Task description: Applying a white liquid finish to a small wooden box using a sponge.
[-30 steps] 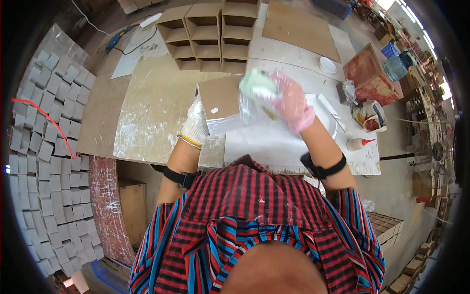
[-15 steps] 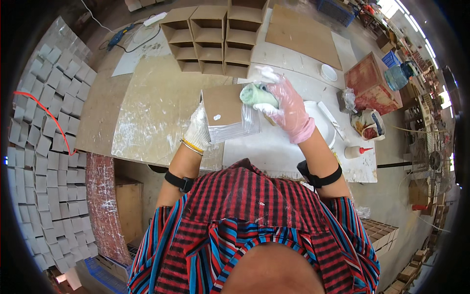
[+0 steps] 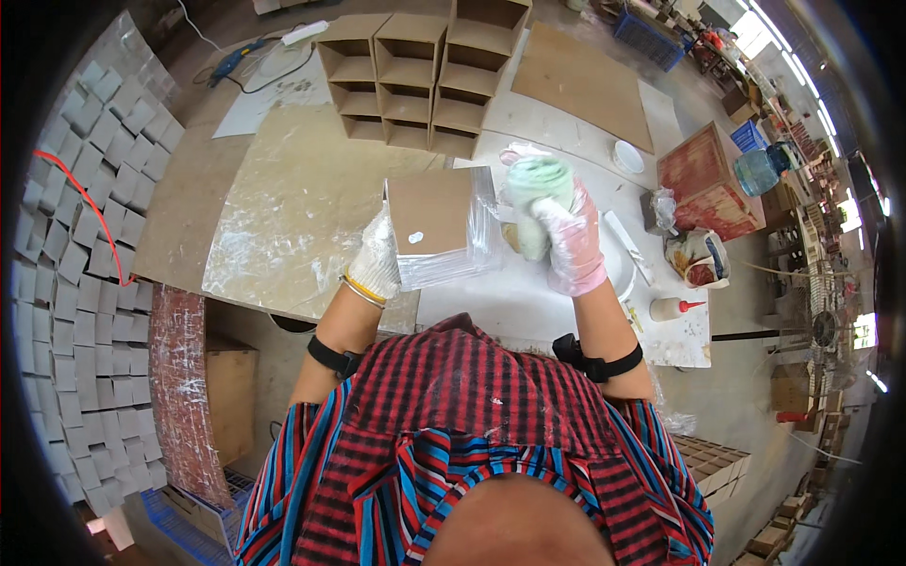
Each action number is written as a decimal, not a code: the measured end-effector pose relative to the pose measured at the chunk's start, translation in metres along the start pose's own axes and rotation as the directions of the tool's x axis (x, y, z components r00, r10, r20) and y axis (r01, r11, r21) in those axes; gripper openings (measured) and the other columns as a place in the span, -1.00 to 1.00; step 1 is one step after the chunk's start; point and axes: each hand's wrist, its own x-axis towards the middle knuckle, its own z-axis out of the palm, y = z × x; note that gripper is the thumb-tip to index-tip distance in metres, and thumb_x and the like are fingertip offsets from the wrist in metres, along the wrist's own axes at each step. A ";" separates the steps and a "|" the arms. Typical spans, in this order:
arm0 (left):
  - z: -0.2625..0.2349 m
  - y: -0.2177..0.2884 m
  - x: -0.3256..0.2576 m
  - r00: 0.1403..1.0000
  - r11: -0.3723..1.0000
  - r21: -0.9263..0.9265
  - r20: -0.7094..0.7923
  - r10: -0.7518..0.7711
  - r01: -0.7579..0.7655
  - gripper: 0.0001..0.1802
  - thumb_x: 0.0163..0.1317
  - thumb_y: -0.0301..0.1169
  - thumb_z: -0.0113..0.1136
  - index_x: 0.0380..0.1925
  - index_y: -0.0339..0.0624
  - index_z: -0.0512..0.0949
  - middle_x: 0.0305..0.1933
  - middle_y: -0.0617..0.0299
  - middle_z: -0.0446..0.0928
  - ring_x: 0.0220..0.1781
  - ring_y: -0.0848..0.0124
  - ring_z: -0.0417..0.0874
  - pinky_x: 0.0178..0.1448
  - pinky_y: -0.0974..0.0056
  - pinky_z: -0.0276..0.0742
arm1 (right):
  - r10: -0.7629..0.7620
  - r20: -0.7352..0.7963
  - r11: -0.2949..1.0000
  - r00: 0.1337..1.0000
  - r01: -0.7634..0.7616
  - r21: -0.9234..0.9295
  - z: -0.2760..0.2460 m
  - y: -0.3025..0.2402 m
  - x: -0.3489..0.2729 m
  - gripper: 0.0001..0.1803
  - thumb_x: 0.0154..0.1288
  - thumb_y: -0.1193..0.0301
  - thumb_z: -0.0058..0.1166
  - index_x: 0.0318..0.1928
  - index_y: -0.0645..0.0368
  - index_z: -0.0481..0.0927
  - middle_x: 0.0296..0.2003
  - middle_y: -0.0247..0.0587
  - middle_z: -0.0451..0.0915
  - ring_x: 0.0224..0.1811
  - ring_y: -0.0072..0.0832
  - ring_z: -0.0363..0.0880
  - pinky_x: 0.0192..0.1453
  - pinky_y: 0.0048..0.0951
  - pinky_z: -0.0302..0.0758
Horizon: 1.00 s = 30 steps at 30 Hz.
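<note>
My left hand (image 3: 375, 253), in a white knitted glove, grips the left side of a brown board box (image 3: 429, 203). A small white blob marks the box's top face, and clear plastic film (image 3: 444, 267) covers its near and right sides. My fingers behind the box are hidden. To the right of the box, my right hand (image 3: 578, 247), in a pink glove under clear plastic, is closed around a bunched pale green cloth (image 3: 540, 179). White smears cover the glove. The cloth stays apart from the box, over the white part of the table (image 3: 472, 307).
Stacked brown board compartments (image 3: 411, 85) stand beyond my hands, beside a flat brown sheet (image 3: 585, 85). Rightward are a white cup (image 3: 629, 157), a red-capped bottle (image 3: 675, 308), a bag (image 3: 698, 259) and a worn red box (image 3: 710, 179). Many grey-white boxes (image 3: 85, 311) are piled at left.
My right hand has drawn away from the box, to the right and nearer me, turning the green cloth upright. The left hand keeps its hold on the box.
</note>
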 end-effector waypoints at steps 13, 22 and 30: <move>0.011 0.002 -0.002 0.966 0.939 -0.320 0.254 -0.040 0.123 -0.44 0.34 -0.02 -0.41 0.10 -0.20 0.30 0.08 0.05 0.39 0.06 0.21 0.46 0.13 0.14 0.41 | 0.226 0.045 0.659 0.973 -0.187 0.729 -0.018 0.011 -0.012 -0.33 0.26 -0.10 -0.24 0.14 0.20 0.26 -0.01 -0.14 0.41 -0.46 -0.55 0.30 -0.36 -0.57 0.31; 0.040 0.002 -0.007 0.932 0.973 0.230 -0.358 0.062 0.024 -0.48 0.36 -0.08 -0.38 0.12 -0.21 0.27 0.11 0.04 0.37 0.07 0.23 0.46 0.12 0.17 0.42 | -0.084 0.085 0.900 0.993 0.113 -0.421 -0.008 -0.005 -0.008 -0.55 0.04 0.33 0.18 -0.06 0.19 0.38 -0.27 -0.20 0.51 -0.33 -0.39 0.49 -0.20 -0.40 0.47; 0.037 -0.004 0.002 0.918 0.958 0.240 -0.393 -0.052 0.157 -0.54 0.34 -0.14 -0.28 0.08 -0.22 0.28 0.01 0.10 0.44 -0.02 0.27 0.50 0.07 0.23 0.46 | -0.133 0.361 0.497 0.923 0.377 -0.781 0.010 -0.015 0.014 -0.54 0.04 0.22 0.18 -0.05 0.14 0.46 -0.27 -0.07 0.52 -0.27 -0.21 0.52 -0.18 -0.33 0.47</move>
